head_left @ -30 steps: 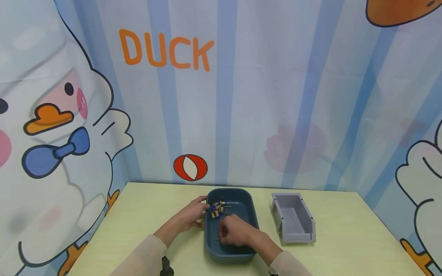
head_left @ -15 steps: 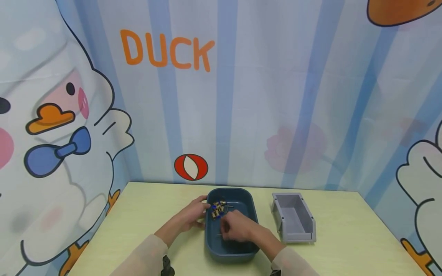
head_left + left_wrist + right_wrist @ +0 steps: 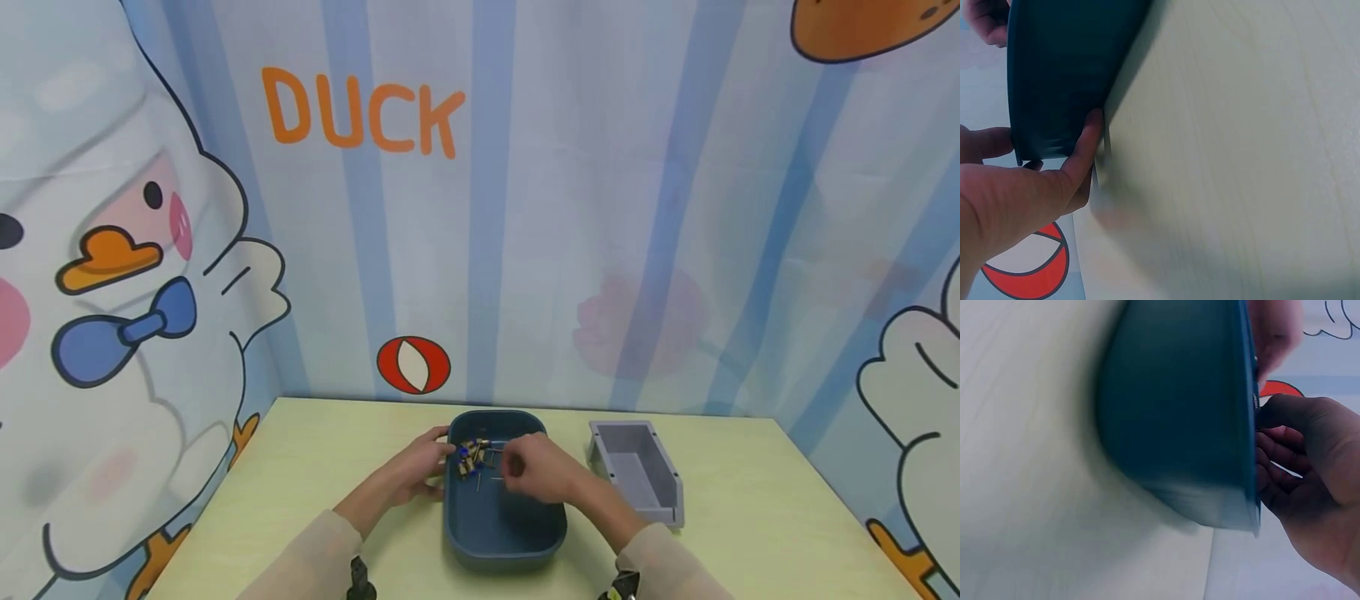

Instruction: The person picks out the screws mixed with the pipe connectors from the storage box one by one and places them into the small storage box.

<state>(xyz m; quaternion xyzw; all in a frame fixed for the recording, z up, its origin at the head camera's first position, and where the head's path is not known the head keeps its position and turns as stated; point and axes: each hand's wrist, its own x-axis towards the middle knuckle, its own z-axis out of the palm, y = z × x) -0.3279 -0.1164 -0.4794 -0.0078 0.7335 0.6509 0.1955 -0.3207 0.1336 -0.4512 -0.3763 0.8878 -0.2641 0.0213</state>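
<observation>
A dark blue tray stands on the table, and a small heap of brass-coloured parts with blue bits lies in its left part. My left hand grips the tray's left side, thumb near the rim and fingers against the outer wall, as the left wrist view also shows. Over the tray's right half, my right hand pinches a thin metal pin whose end points left. Another thin pin lies just below the heap. The tray wall hides part of my right fingertips in the right wrist view.
A grey open-front bin stands to the right of the tray, partly behind my right forearm. The pale yellow table runs back to a printed duck curtain.
My right hand has moved up and to the right over the tray, carrying the thin pin along. The left hand stays on the tray's side, and the bin has not moved.
</observation>
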